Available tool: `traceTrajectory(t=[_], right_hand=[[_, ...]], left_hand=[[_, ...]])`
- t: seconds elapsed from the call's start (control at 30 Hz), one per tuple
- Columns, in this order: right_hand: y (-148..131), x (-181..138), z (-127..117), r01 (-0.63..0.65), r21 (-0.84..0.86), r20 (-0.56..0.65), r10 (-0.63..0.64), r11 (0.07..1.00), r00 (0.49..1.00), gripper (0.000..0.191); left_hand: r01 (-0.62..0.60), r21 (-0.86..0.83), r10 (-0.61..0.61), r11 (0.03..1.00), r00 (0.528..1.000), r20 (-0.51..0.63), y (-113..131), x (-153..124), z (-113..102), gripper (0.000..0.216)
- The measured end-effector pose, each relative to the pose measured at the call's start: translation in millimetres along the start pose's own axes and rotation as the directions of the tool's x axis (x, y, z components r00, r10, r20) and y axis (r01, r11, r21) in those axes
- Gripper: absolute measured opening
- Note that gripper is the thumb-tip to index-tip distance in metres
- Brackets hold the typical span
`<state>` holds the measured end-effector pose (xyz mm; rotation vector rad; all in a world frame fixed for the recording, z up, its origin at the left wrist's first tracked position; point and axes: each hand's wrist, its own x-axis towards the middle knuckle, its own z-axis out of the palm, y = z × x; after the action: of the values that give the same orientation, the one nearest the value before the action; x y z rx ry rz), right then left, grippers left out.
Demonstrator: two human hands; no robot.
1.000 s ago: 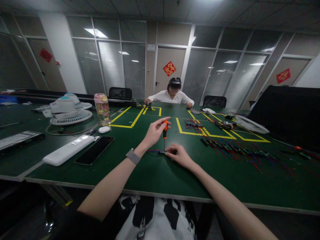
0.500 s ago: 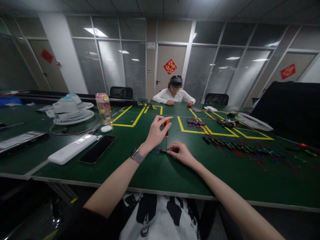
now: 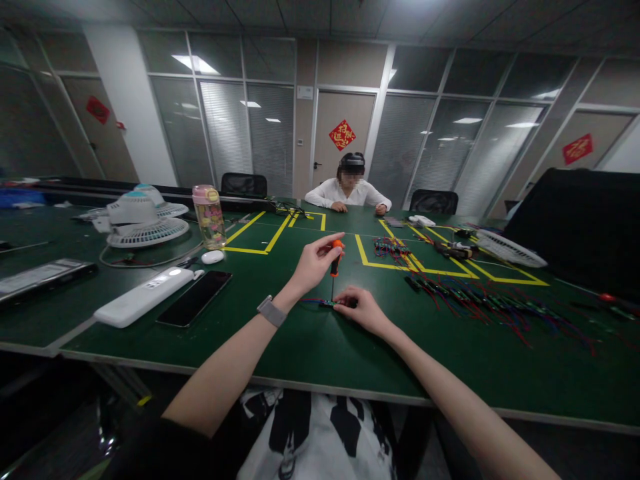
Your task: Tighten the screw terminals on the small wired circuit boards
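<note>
My left hand [image 3: 314, 265], with a watch on its wrist, has its fingers closed around the orange and black handle of a screwdriver [image 3: 335, 264]. The screwdriver stands nearly upright, its thin shaft reaching down to a small green circuit board [image 3: 327, 303] on the table. Red and blue wires run out from the board's left end. My right hand [image 3: 364, 308] rests on the table and pinches the board's right end between thumb and fingers. The exact spot where the screwdriver tip touches is too small to make out.
Several wired circuit boards [image 3: 480, 297] lie in a row at right, near a white fan part [image 3: 510, 248]. On the left are a phone [image 3: 195, 299], a white power strip [image 3: 145, 297], a bottle [image 3: 209, 217] and fans [image 3: 145, 227]. A person [image 3: 350, 190] sits opposite.
The screwdriver handle leans slightly more to the right, and my left fingers have shifted a little around it. My right hand and the board stay in place.
</note>
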<state>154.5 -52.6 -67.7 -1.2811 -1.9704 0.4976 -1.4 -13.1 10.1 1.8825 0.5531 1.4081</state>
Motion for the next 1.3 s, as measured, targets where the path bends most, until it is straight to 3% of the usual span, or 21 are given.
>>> traceTrajectory(t=[0.13,0.3,0.47,0.63,0.8,0.97,1.1,1.17,1.3], right_hand=[[0.4,0.5,0.5,-0.001,-0.005,0.006,0.001,1.0,1.0,0.013],[-1.0,0.1,-0.5,0.01,-0.026,0.012,-0.01,1.0,1.0,0.012],[-0.5,-0.4,-1.1,0.0,-0.011,0.02,0.0,1.0,1.0,0.013],[0.9,-0.5,-1.4,0.006,-0.009,0.019,-0.005,1.0,1.0,0.013],[1.2,-0.5,-2.2,0.026,-0.017,0.015,-0.026,1.0,1.0,0.011],[1.0,-0.7,-2.4,0.02,-0.022,0.021,-0.019,1.0,1.0,0.011],[3.8,-0.7,-1.6,0.026,-0.028,0.026,-0.025,0.999,0.999,0.012],[5.4,-0.4,-1.4,0.037,-0.025,0.025,-0.036,0.999,0.999,0.012],[5.2,0.1,-1.6,0.044,-0.025,0.031,-0.044,0.999,0.999,0.012]], left_hand=[[-0.074,0.163,0.091,0.984,0.991,-0.102,-0.5,-0.9,-0.8,0.029],[0.032,-0.085,-0.027,0.996,0.998,0.065,-0.2,0.0,-0.8,0.038],[-0.025,0.101,0.034,0.995,0.996,-0.084,-2.7,1.1,-1.9,0.034],[0.042,-0.033,-0.043,0.999,0.999,-0.009,-4.9,3.4,-6.3,0.038],[-0.03,0.156,0.048,0.987,0.993,-0.112,-6.5,2.7,-6.1,0.034],[0.06,-0.041,-0.061,0.997,0.998,-0.013,-7.6,3.3,-4.1,0.04],[-0.048,0.203,0.074,0.978,0.99,-0.12,-7.0,1.0,-4.9,0.035],[-0.072,0.244,0.101,0.967,0.989,-0.11,-5.8,0.6,-5.3,0.033],[0.022,0.007,-0.023,1.0,1.0,0.019,-3.7,1.8,-4.5,0.038]])
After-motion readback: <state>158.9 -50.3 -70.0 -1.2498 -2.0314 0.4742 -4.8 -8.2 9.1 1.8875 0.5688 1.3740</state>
